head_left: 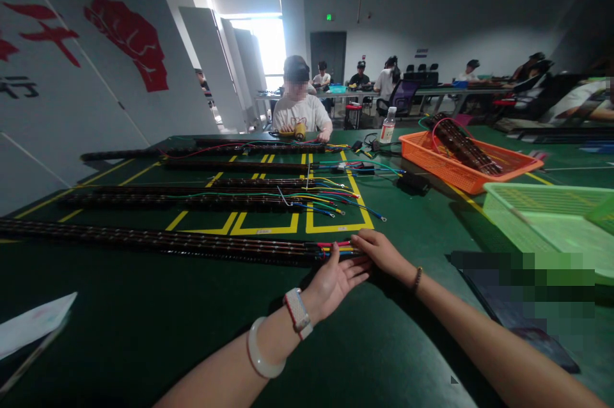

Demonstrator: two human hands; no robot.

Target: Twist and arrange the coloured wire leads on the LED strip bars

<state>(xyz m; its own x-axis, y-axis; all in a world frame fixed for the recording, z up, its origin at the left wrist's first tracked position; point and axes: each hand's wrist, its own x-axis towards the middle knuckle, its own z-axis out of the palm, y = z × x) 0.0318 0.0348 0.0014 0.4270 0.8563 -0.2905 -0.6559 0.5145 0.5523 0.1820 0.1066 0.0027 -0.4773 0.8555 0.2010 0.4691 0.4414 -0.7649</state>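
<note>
Wire bundle (201,243), orange basket (444,168), green basket (511,216)

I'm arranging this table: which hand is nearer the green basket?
Right. The right hand is left of the green basket, at the wire ends; the left hand is farther left from it.

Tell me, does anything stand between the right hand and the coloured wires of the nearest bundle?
Nothing visible does: the right hand is at the ends of the wires, close beside the left hand.
</note>
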